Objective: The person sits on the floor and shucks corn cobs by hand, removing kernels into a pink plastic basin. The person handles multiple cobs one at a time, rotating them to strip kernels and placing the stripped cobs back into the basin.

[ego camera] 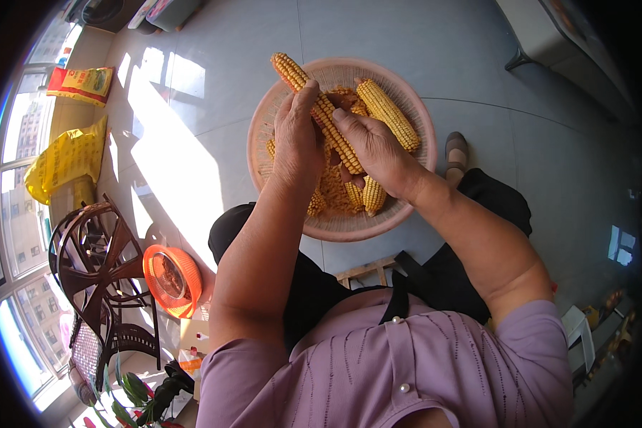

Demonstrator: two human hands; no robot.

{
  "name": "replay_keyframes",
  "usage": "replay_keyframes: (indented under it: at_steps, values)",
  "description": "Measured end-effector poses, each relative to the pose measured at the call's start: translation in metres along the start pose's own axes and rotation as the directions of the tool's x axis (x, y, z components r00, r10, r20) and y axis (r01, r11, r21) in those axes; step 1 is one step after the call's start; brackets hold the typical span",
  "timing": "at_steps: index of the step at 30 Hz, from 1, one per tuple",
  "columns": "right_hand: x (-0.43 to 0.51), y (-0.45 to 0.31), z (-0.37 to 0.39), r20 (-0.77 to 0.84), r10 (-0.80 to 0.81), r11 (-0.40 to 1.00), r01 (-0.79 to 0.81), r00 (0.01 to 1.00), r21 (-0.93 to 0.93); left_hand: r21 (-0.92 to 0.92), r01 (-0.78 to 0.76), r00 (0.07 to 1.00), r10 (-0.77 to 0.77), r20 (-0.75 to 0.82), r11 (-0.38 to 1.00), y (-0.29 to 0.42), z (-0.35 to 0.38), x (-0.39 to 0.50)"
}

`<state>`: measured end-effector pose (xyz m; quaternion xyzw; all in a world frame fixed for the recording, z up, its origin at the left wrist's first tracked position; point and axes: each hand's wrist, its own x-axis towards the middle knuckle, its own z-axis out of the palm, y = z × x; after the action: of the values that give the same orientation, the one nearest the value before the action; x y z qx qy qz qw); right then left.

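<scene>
My left hand (299, 131) grips a long ear of dried yellow corn (329, 123), which slants from upper left to lower right above a round basket. The thumb of my right hand (377, 150) presses on the kernels along the ear's lower half, and its other fingers curl beneath. Below lies the round woven basket with a pink rim (427, 120). Inside it, another ear of corn (388, 115) rests at the right, and several more lie partly hidden under my hands. Loose kernels and chaff (334, 195) cover the basket's middle.
An orange plastic basket (192, 273) stands at the left beside a dark woven chair (104, 275). Yellow bags (67, 160) are near the window. A plant (134, 393) is at the lower left. My shod foot (456, 150) is right of the round basket, and furniture (545, 37) stands at upper right.
</scene>
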<state>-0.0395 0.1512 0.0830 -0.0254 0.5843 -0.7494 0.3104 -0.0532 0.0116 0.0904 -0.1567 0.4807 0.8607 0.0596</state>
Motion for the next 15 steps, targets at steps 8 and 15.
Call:
replay_keyframes:
  at_steps: [8,15]
  values:
    - [0.008,0.008,-0.002,-0.203,-0.049,0.998,0.038,0.978,-0.055,0.296,0.148,0.989,-0.136,-0.064,0.943,-0.02,0.019,-0.018]
    - [0.01,0.015,0.0,-0.274,-0.145,0.979,0.098,0.951,-0.178,0.369,-0.012,0.995,0.046,-0.083,0.93,-0.042,0.007,-0.013]
